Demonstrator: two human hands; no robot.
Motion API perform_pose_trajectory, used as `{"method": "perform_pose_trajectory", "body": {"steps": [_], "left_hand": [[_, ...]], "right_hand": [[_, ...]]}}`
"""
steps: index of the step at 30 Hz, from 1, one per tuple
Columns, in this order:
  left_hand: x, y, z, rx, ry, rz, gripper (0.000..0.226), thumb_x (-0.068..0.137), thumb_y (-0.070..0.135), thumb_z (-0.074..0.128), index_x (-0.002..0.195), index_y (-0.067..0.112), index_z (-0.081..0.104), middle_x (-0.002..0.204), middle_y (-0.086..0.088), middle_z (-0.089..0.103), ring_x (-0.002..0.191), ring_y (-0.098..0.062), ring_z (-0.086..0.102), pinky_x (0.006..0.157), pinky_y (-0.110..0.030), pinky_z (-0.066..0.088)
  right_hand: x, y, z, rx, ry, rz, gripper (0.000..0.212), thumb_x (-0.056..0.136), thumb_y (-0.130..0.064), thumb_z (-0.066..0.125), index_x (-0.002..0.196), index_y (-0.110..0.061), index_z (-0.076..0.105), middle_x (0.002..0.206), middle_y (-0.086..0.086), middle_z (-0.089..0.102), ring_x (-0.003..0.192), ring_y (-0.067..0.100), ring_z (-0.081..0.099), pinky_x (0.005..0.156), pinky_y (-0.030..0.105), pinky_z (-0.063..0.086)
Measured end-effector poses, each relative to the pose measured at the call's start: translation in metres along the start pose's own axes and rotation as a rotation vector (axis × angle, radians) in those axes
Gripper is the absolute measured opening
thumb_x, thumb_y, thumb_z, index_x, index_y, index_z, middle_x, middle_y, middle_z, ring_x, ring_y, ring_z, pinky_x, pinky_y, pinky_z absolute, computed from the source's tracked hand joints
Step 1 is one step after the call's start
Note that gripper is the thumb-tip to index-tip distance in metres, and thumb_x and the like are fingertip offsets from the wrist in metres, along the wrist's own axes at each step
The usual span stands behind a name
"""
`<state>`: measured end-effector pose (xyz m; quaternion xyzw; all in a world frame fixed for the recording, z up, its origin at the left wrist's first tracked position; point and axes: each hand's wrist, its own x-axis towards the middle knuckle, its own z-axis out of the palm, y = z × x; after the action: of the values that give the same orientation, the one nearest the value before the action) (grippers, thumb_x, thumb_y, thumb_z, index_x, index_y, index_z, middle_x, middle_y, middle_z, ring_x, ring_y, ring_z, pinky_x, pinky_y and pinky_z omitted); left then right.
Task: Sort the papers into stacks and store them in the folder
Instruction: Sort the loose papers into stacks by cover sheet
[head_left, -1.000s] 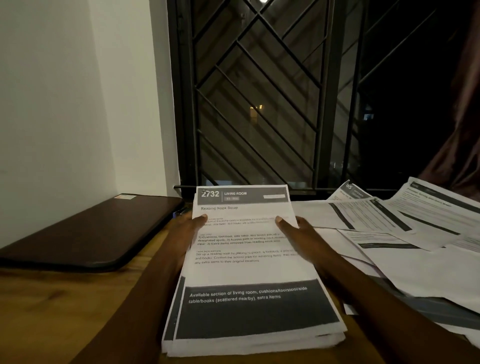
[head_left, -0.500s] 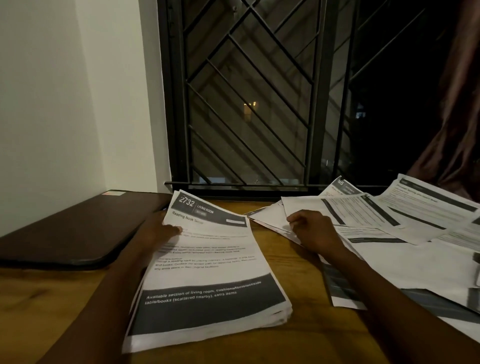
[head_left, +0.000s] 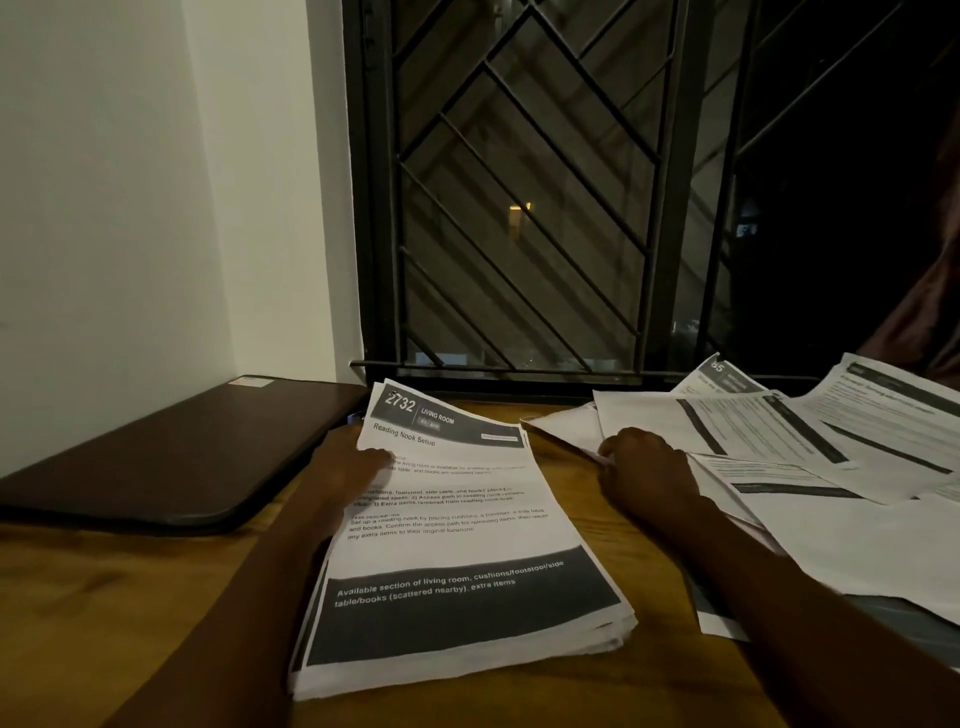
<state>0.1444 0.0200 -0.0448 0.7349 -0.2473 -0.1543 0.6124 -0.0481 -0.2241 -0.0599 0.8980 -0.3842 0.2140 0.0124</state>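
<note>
One stack (head_left: 457, 545) lies on the table (head_left: 104, 597), our left hand (head_left: 358, 467) gripping its left edge. Our right hand (head_left: 649, 467) curls at the loose sheets (head_left: 779, 441); whether it pinches one we cannot tell. Those are unsorted, and the dark folder (head_left: 171, 457) looks closed.

Fingers of the left hand (head_left: 340, 467) are hidden under the stack (head_left: 457, 545). Right of the stack, the sheets (head_left: 831, 525) are cut off by the frame edge, and their print is blurred.
</note>
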Motion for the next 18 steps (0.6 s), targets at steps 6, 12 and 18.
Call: {"method": "perform_pose_trajectory", "body": {"steps": [6, 12, 18], "left_hand": [[-0.005, 0.003, 0.006, -0.011, 0.034, -0.006, 0.019, 0.090, 0.003, 0.061, 0.098, 0.020, 0.065, 0.108, -0.011, 0.070, 0.096, -0.033, 0.066, 0.089, -0.044, 0.050], [-0.007, 0.004, 0.005, -0.208, -0.008, -0.068, 0.027, 0.092, -0.004, 0.056, 0.118, 0.003, 0.061, 0.113, -0.021, 0.068, 0.102, -0.042, 0.065, 0.085, -0.050, 0.054], [-0.010, 0.008, 0.001, -0.267, -0.017, -0.074, 0.016, 0.094, -0.001, 0.055, 0.105, 0.010, 0.060, 0.097, -0.014, 0.070, 0.078, -0.031, 0.068, 0.061, -0.036, 0.054]], "right_hand": [[-0.011, -0.003, -0.022, -0.070, 0.198, -0.015, 0.016, 0.086, -0.028, 0.062, 0.095, -0.019, 0.070, 0.087, 0.001, 0.067, 0.080, 0.018, 0.062, 0.080, 0.034, 0.052], [-0.008, 0.007, -0.102, 0.505, 0.547, 0.081, 0.022, 0.095, -0.029, 0.054, 0.097, -0.011, 0.066, 0.087, 0.006, 0.062, 0.080, 0.022, 0.058, 0.073, 0.032, 0.046], [-0.004, 0.017, -0.135, 1.245, 0.659, 0.062, 0.014, 0.093, -0.034, 0.050, 0.084, -0.025, 0.057, 0.088, 0.001, 0.060, 0.085, 0.014, 0.057, 0.080, 0.032, 0.046]]}}
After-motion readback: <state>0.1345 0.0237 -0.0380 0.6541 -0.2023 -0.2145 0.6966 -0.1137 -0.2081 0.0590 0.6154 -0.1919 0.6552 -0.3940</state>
